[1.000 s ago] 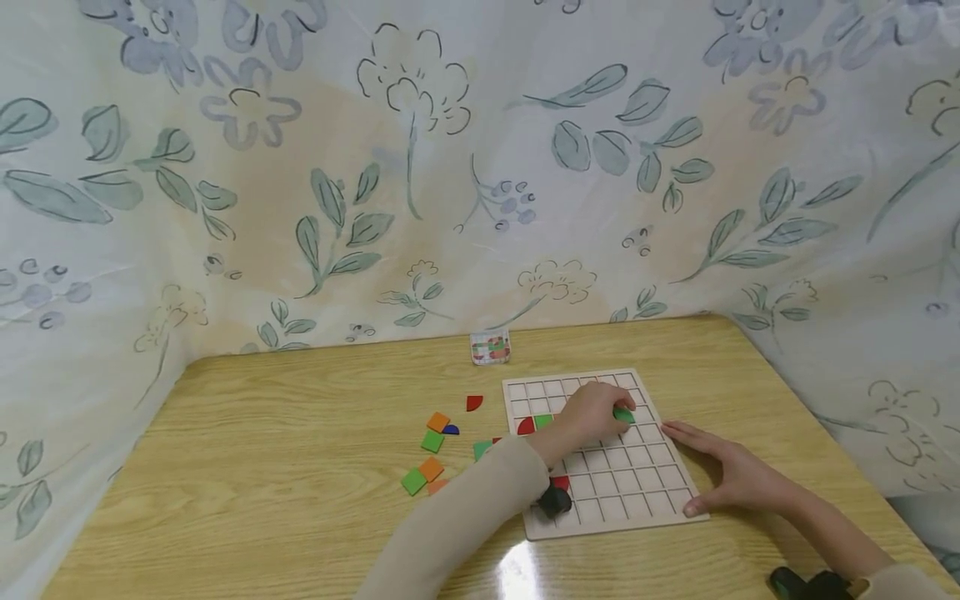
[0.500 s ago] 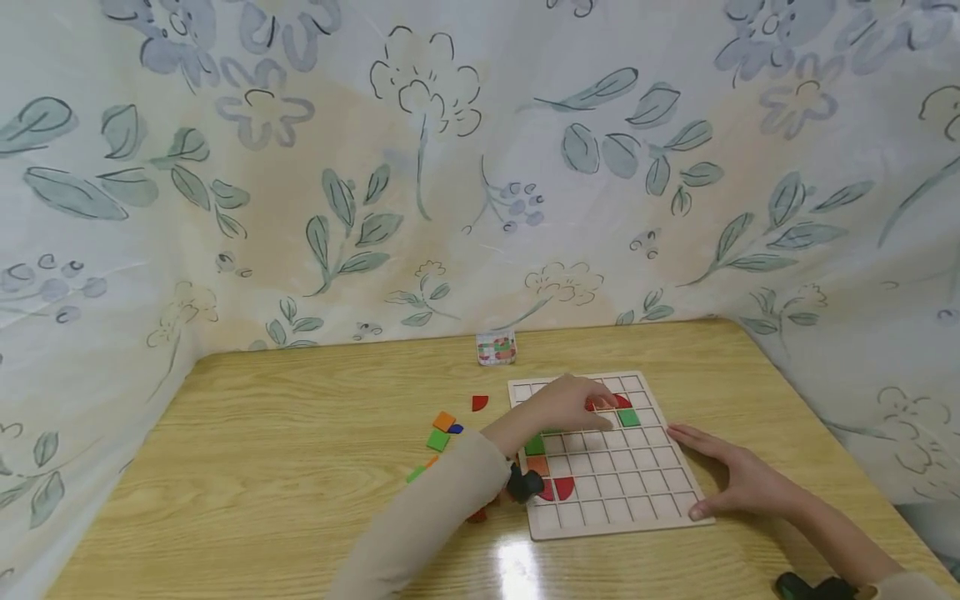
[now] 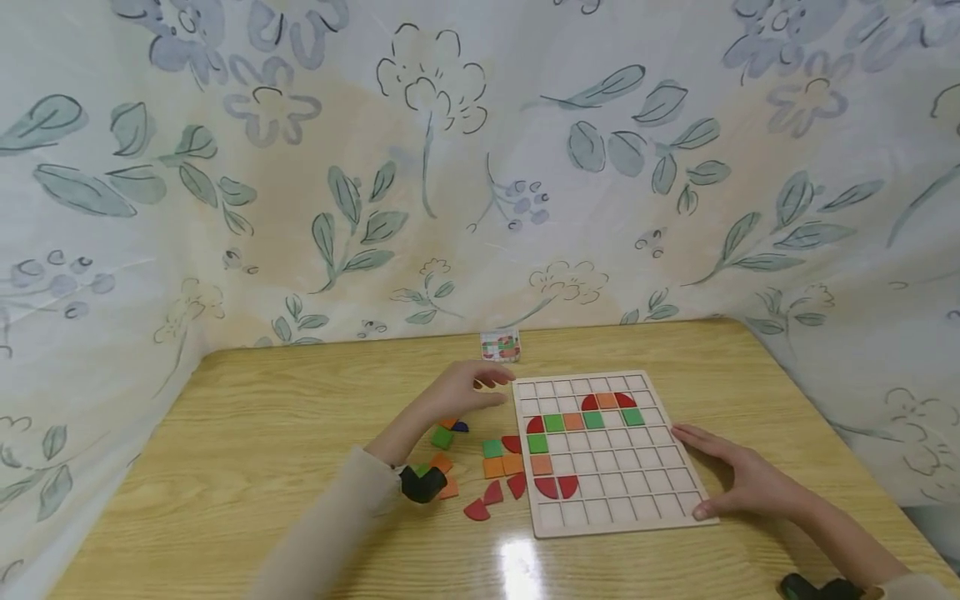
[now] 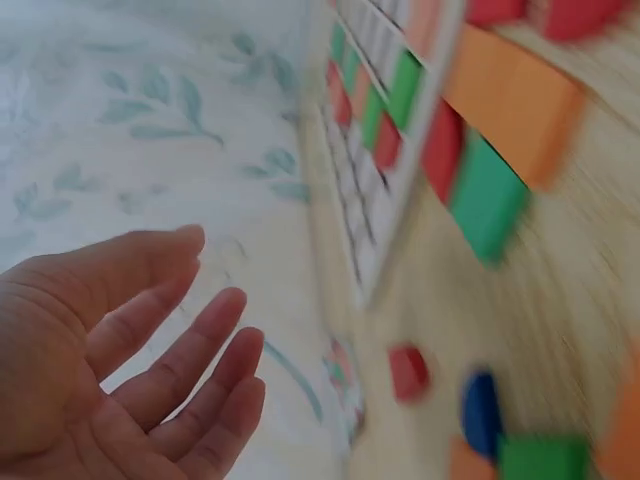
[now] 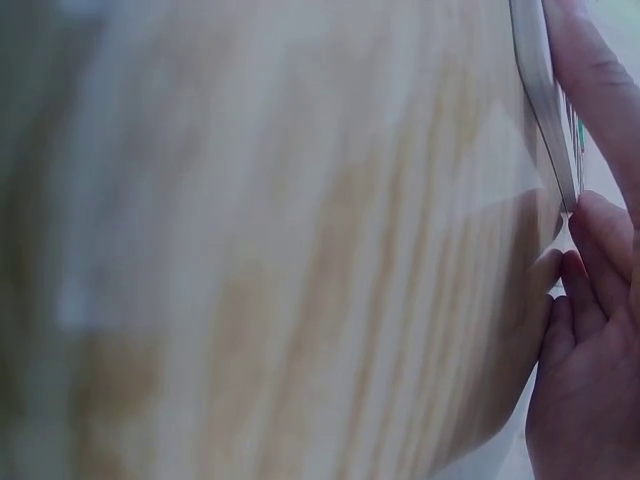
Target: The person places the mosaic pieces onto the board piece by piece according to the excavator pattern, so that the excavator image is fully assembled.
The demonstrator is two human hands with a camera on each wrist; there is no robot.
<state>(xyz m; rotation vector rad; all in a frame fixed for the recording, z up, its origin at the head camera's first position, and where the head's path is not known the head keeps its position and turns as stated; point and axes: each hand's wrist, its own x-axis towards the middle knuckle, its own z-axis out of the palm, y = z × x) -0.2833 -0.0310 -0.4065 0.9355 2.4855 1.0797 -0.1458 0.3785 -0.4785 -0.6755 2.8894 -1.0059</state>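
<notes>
My left hand [image 3: 467,390] hovers over the table just left of the board's far left corner, fingers loosely bent and holding nothing. The left wrist view shows its bare fingers [image 4: 200,370] apart from a red piece [image 4: 408,372], which the hand hides in the head view. The white gridded board [image 3: 622,483] bears red quarter-circles [image 3: 567,487], green squares [image 3: 633,417] and orange squares [image 3: 606,401]. My right hand [image 3: 750,477] rests along the board's right edge, fingertips and thumb touching it; the right wrist view shows that hand [image 5: 590,390] beside the board's edge [image 5: 545,90].
Loose red quarter-circles [image 3: 477,509], orange squares [image 3: 493,467] and a green square [image 3: 492,448] lie left of the board. Farther left are a green square [image 3: 442,437] and a dark blue piece [image 3: 461,427]. A pattern card [image 3: 500,346] stands at the back by the floral cloth [image 3: 450,167].
My left hand let go of a green square on the board, then moved left off the board. The right hand stayed at the board's edge. The head view shifted slightly.
</notes>
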